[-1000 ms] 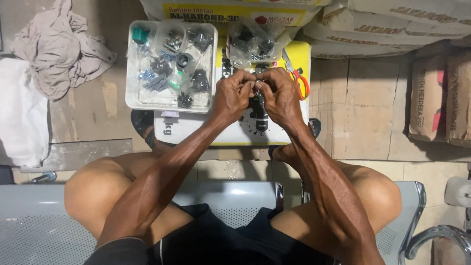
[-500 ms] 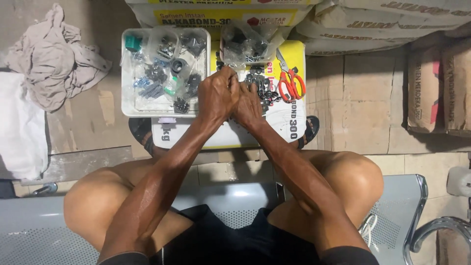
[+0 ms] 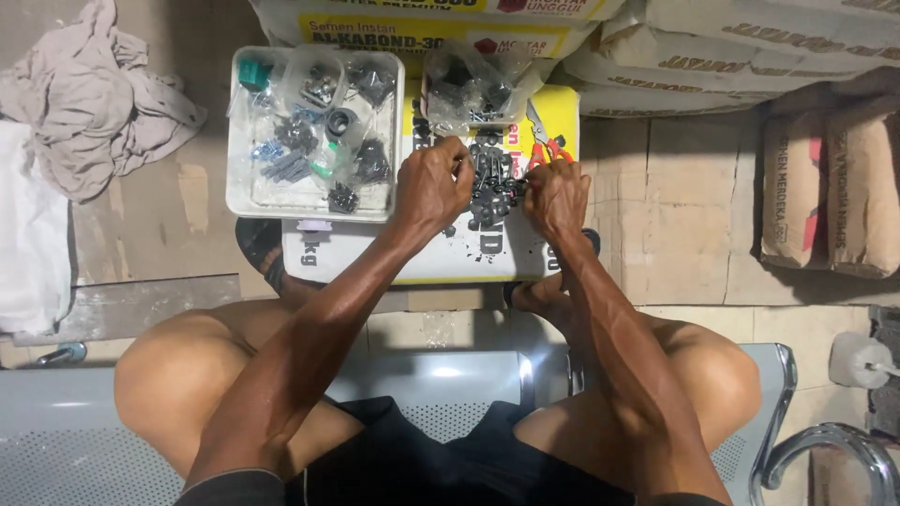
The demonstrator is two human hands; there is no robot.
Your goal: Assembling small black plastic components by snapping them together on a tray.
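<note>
A heap of small black parts (image 3: 489,183) lies on a yellow and white sack (image 3: 450,253) in front of me. My left hand (image 3: 431,183) rests at the heap's left edge, fingers curled onto the parts. My right hand (image 3: 555,195) touches the heap's right edge, fingertips pinching at small pieces. Whether either hand grips a part is hidden by the fingers. A clear bag of black parts (image 3: 473,89) sits just beyond the heap. Orange-handled pliers (image 3: 544,141) lie beside my right hand.
A white tray (image 3: 246,201) with bagged small parts stands left of the heap. Crumpled cloth (image 3: 89,103) lies far left. Stacked sacks (image 3: 750,56) line the back and right. I sit on a grey perforated metal bench (image 3: 84,440); a white object (image 3: 858,361) is at right.
My hands were joined together above the sack, working one small part. They have come apart and dropped onto the heap, one on each side. The view has shifted slightly.
</note>
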